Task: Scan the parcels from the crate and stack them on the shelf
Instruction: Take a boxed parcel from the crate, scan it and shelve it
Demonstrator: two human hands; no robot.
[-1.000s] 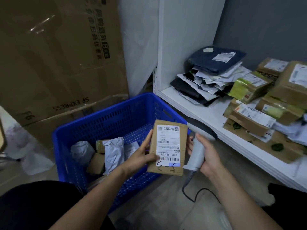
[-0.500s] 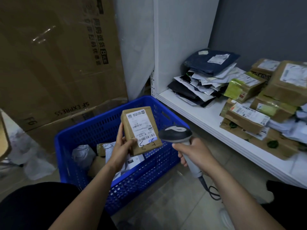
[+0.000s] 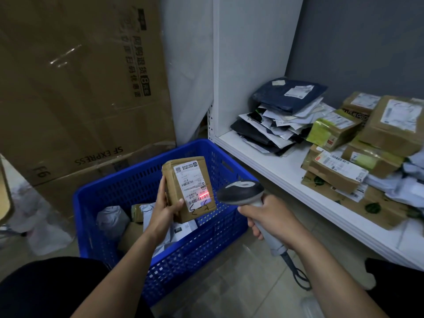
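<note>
Over the blue crate (image 3: 146, 180), the left hand (image 3: 165, 208) grips a brown parcel (image 3: 188, 188) by its edge, thumb curled on the front, label facing up. Red scan line glowing on the label (image 3: 192, 184)! Just beside it, the right hand (image 3: 273, 218) is wrapped round the handle of the scanner (image 3: 241, 192), head aimed at the parcel. Grey bags (image 3: 112, 218) lie in the crate; stacked parcels (image 3: 339, 166) sit on the white shelf (image 3: 275, 166) at right

The only camera, on the person's head, looks forward and down, quite near over the blue crate (image 3: 128, 180), with the white shelf (image 3: 275, 161) at right, its far end seemingly cut off
</note>
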